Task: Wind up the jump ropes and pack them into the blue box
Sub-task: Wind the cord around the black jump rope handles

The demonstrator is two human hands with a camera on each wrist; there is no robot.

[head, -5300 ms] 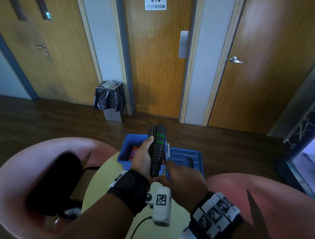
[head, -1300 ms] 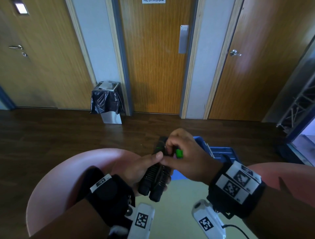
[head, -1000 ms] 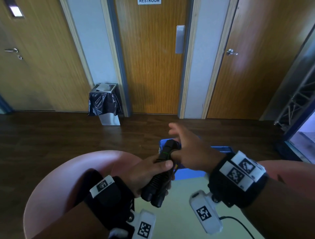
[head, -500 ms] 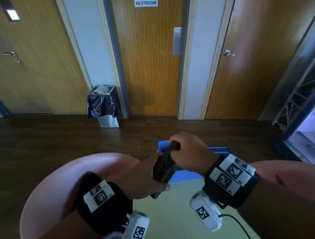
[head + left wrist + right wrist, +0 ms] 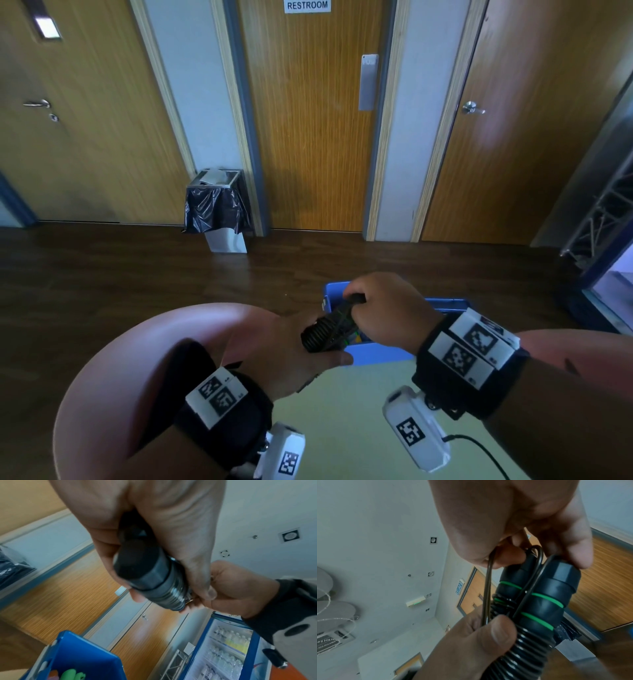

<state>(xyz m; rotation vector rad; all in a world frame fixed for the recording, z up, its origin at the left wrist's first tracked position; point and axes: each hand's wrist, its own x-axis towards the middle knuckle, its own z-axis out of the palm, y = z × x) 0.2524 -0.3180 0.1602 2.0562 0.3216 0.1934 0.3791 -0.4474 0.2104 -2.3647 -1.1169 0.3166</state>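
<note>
Both hands grip the black ribbed jump-rope handles [image 5: 329, 334] above the open blue plastic box [image 5: 376, 354] on the pale green tabletop [image 5: 349, 428]: left hand [image 5: 294, 356] around the middle, right hand [image 5: 387, 308] pinching the thin black cord [image 5: 488, 588] at the top. Green pieces [image 5: 73, 674] lie inside the box; pink chair [image 5: 113, 377] at left.

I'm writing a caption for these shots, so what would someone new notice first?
Front and centre, both hands grip a pair of black jump rope handles with green rings, thin cord looped over their tops. Just beyond the hands sits the open blue box on the pale table, and straight ahead is a wooden door marked RESTROOM.
</note>
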